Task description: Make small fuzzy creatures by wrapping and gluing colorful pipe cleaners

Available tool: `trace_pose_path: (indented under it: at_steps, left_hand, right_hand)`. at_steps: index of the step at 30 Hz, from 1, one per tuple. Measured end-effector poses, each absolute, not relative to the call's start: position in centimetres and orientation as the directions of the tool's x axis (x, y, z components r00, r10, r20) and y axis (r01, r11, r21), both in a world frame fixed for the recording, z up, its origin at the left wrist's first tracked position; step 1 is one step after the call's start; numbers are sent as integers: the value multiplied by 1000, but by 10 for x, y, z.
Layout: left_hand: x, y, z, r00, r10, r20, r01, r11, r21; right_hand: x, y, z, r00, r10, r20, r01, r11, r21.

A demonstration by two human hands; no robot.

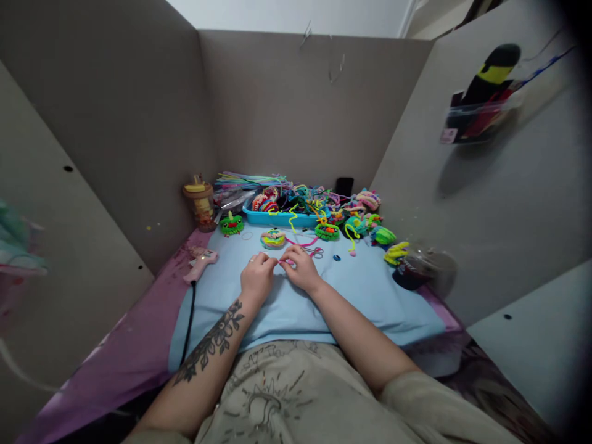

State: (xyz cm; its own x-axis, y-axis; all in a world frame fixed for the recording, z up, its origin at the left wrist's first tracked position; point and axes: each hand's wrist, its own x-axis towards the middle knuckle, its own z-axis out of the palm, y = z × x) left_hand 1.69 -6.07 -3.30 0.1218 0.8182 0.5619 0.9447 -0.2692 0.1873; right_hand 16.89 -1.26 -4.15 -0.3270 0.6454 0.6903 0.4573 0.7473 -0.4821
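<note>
At the bottom of the frame lies the person's pale printed shirt point(277, 394), and both bare forearms reach up from it toward the middle, the left one tattooed. They rest on a light blue mat point(370, 296) laid over a purple cloth point(129, 345). Just below the centre of the frame the left hand point(257, 277) and the right hand point(301, 268) meet, fingers curled in and fingertips nearly touching. Each seems pinched shut on a thin pink strand point(283, 262) that shows only as a small bit between them; how firmly it is held is too small to tell. To the left of the hands a pink glue gun point(200, 264) lies at the mat's edge, its black cord point(189, 320) trailing down toward the lower left. Just beyond the right hand lie small pink-handled scissors point(317, 251) and a blue bead point(337, 257). A round multicoloured coil point(272, 238) sits just past the fingertips. Further right a dark bowl point(416, 271) stands near a yellow-green fuzzy piece point(396, 251). Beyond these are a green fuzzy figure point(231, 224), a blue tray point(277, 217) heaped with bright pipe-cleaner pieces, a lidded jar point(201, 203) at its left and a bundle of straight pipe cleaners point(250, 180) against the grey partition point(296, 105). At upper right a clear pocket point(481, 117) hangs on the side wall.
</note>
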Motion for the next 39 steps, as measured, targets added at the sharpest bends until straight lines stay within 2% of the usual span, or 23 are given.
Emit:
trace_pose_path:
  at_steps: [7,10,14,17,20,23,26,30,34,39]
  left_hand:
    - [15,-59,-33,97,806,584,926,-289,244]
    - [14,-58,-34,73,805,589,904,-303,302]
    - [14,-58,-34,91,807,584,884,-335,325]
    - [20,-58,-34,128,787,603,872,-379,310]
    - [29,-56,-30,147,767,625,871,-399,285]
    - [34,-50,-24,172,756,631,869,-419,264]
    - [31,-39,-21,162,764,625,837,-442,323]
    - [16,-27,-24,101,827,553,751,-428,503]
    - [7,-25,-31,114,847,520,691,-443,571]
    - [6,-26,-34,136,862,488,699,-433,569]
  right_hand:
    - [168,-9,-43,-352,702,619,529,695,-487]
    - [167,-8,-39,-294,752,589,442,654,-614]
    - [163,-7,-38,-175,859,481,199,510,-837]
    - [157,-7,-39,-160,952,261,-93,249,-964]
    - [152,-7,-38,-236,971,50,-387,-47,-921]
    - [152,-6,-36,-231,972,37,-523,-92,-847]
    - [157,-3,-35,-153,986,59,-458,-18,-889]
    - [165,0,-39,-25,982,187,-162,181,-970]
    - [168,0,-44,-10,915,403,95,402,-910]
    - [166,-6,-44,-69,856,513,234,514,-825]
